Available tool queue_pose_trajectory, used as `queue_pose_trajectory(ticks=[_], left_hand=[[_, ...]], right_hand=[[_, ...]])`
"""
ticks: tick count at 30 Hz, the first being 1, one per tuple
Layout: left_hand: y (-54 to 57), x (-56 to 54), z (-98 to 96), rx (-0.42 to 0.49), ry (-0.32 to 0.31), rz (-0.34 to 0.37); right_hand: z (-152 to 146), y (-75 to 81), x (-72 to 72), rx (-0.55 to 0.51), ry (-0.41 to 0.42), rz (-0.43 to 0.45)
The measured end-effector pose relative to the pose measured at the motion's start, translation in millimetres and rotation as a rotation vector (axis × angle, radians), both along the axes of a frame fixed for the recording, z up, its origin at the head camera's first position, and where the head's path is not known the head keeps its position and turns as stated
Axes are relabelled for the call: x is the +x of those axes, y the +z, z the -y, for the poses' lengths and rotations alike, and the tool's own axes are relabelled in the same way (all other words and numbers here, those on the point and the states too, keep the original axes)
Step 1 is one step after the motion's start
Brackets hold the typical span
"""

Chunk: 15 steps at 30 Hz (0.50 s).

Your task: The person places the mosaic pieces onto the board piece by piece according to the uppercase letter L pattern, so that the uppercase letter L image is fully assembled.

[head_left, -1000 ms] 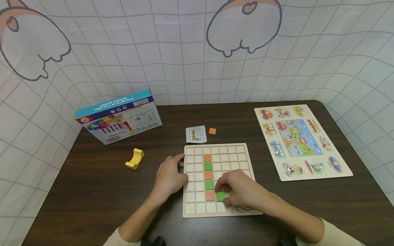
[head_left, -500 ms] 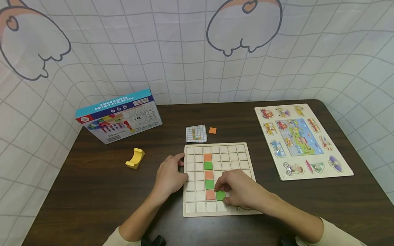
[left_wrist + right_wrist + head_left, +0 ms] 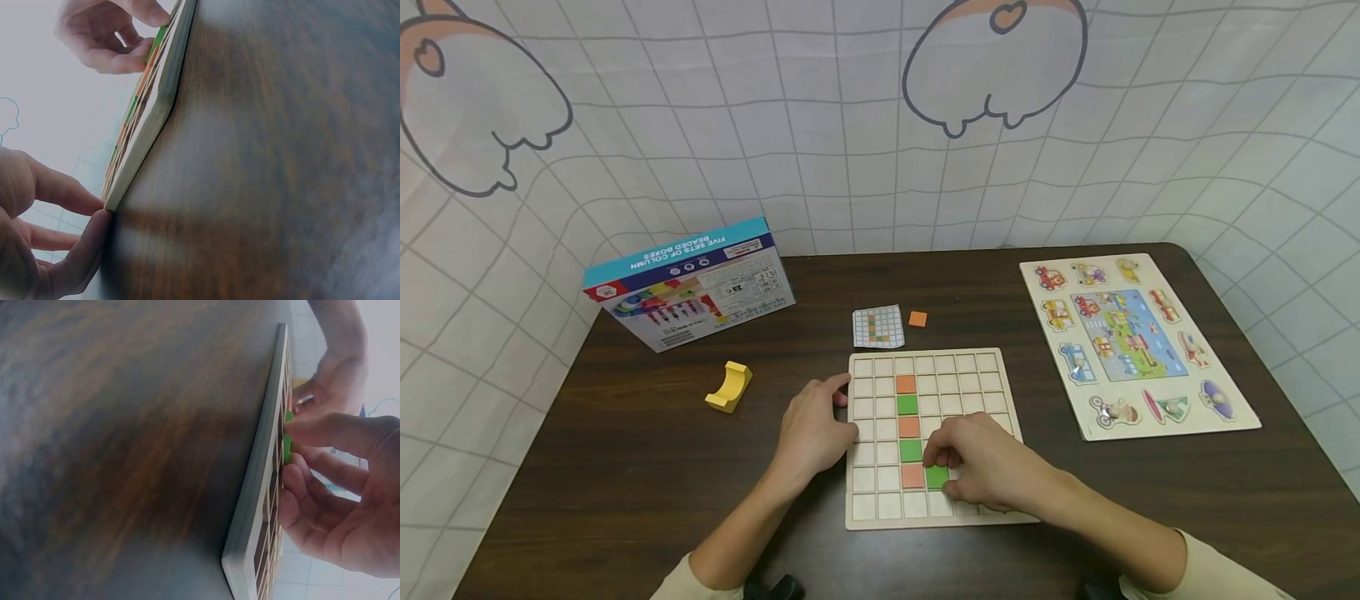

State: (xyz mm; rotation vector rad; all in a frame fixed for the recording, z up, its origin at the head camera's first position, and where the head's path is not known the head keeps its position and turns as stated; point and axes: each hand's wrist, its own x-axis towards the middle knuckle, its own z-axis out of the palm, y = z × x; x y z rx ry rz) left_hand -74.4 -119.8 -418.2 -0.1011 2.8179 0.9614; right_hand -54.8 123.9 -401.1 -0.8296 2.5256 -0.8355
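A wooden grid board lies flat on the dark table, with orange and green square tiles in one column. At its left edge is my left hand, thumb and forefinger spread apart and touching the rim. My right hand reaches over the lower middle of the board. Its thumb and forefinger pinch a green tile, just right of the lowest orange tile. The right wrist view shows this green tile between the fingertips at the board surface. Part of the board is hidden under the right hand.
Behind the board lie a small printed pattern card and a loose orange tile. A yellow curved block and a cardboard box stand to the left. A picture puzzle board lies on the right.
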Motion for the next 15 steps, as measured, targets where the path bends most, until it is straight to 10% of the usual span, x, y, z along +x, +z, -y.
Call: queue_pose_trajectory(ticks=[15], left_hand=[[0.5,0.3,0.2,-0.003,-0.004,-0.010]], right_hand=[[0.0,0.3,-0.2,0.004,-0.007,-0.006]])
